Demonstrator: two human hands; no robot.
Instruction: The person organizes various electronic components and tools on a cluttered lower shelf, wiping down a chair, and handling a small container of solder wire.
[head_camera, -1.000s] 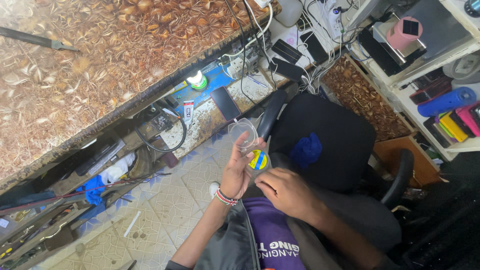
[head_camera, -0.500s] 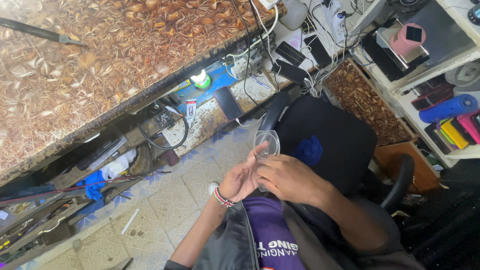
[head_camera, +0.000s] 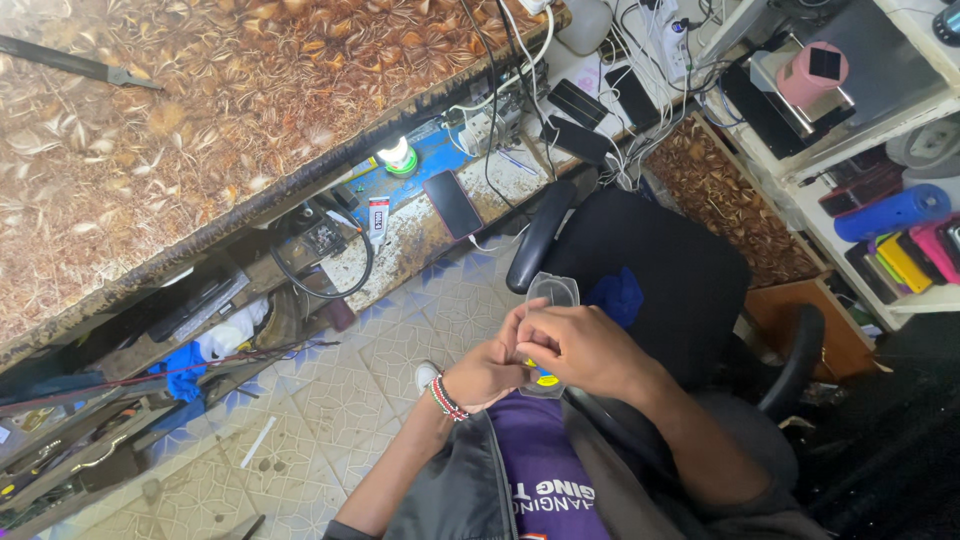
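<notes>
Both hands, left hand (head_camera: 490, 370) and right hand (head_camera: 580, 350), are gripping the clear plastic package (head_camera: 553, 293), its long axis jutting beyond closed fingers.

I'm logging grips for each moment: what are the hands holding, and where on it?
Both hands, left hand and right hand, pinch a small clear plastic packet by its lower end.

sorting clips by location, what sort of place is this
Probably a small phone repair stall: several phones lie on a cluttered workbench among tangled charging cables, with a lit lamp beside them.
</notes>
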